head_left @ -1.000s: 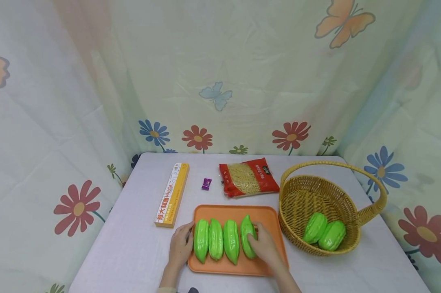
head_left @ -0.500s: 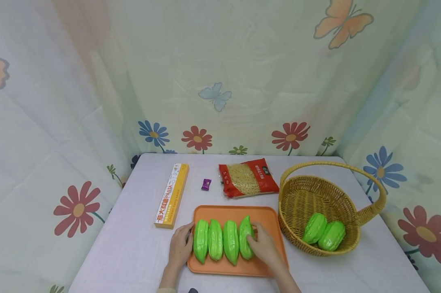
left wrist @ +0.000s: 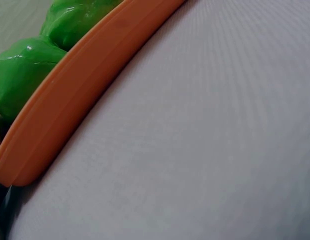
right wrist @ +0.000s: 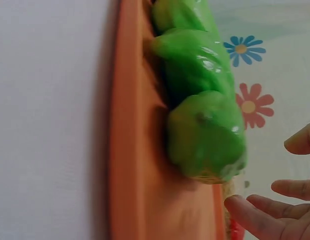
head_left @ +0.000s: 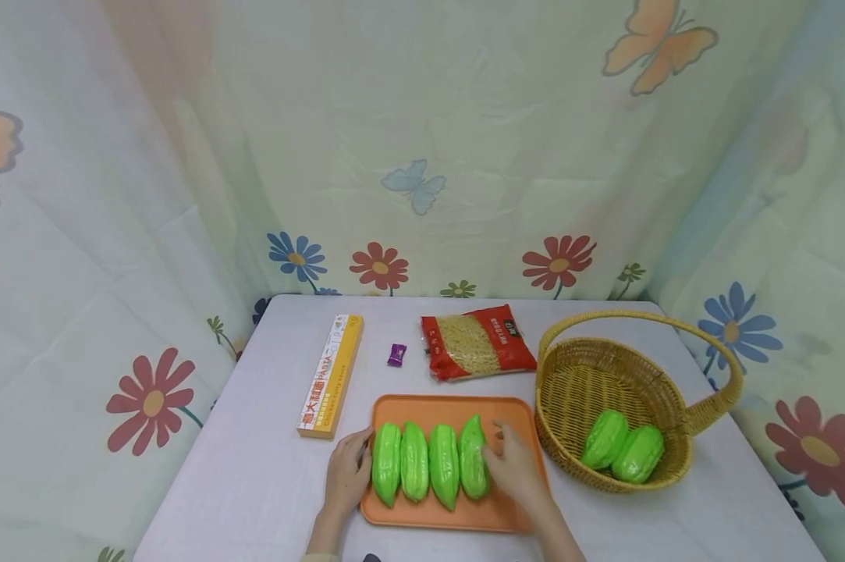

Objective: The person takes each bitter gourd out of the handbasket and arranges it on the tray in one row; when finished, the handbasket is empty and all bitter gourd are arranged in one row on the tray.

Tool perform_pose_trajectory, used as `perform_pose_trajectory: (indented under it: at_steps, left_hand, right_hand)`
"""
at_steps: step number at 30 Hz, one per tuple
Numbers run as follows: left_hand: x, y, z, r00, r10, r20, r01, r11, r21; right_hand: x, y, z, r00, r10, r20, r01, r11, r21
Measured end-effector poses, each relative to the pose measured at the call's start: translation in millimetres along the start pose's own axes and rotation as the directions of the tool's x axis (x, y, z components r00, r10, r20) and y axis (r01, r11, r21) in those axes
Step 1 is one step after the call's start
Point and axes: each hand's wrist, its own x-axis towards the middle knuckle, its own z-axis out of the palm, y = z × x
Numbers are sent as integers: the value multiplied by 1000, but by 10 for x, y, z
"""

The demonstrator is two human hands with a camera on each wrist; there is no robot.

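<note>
Several glossy green ridged gourds, tapered at the ends, lie side by side on an orange tray [head_left: 457, 518]. My left hand [head_left: 347, 476] holds the tray's left edge, fingers and thumb beside the leftmost gourd [head_left: 386, 465]; part of the grip is hidden. At the right end of the row, my right hand [head_left: 516, 472] is just right of the rightmost gourd [head_left: 473, 459]. In the right wrist view, its fingers [right wrist: 257, 215] are spread and hold nothing, apart from the nearest gourd [right wrist: 207, 137].
Right of the tray stands a wicker basket [head_left: 584, 375] with a tall handle and two green gourds [head_left: 622, 446] inside. Behind the tray lie a red pasta bag [head_left: 474, 342] and a small purple packet [head_left: 397, 355]. A yellow-and-white pasta box [head_left: 331, 376] lies at left.
My right hand has let go of the rightmost gourd and drawn slightly to the right, its fingers opening. That gourd sits marginally nearer the row. The left hand stays put.
</note>
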Motion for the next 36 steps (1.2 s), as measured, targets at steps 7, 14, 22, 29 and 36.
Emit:
perform_pose_trajectory:
  at_steps: [7,14,22,29,36]
  left_hand:
    - [-6,0,4,1000,11,2,-11,1000,7]
    - [-9,10,1,1000,8,4,-8,1000,0]
    - [0,-15,13,1000,-10,13,10,1000,-1]
    - [0,-20,15,999,-21,25,21,1000,-4]
    - [-5,-27,18,1000,-20,24,20,1000,10]
  right_hand:
    - [-39,-118,-183,998,-24,-52,22,999,-38]
    - [-2,-110,-378,986,-118,-121,117,993,-15]
    - [90,-52,-589,961,-182,-208,186,982,4]
    - [133,33,-810,948,-168,-272,172,985,-10]
    - [141,147,-1049,962,-63,-267,68,998,9]
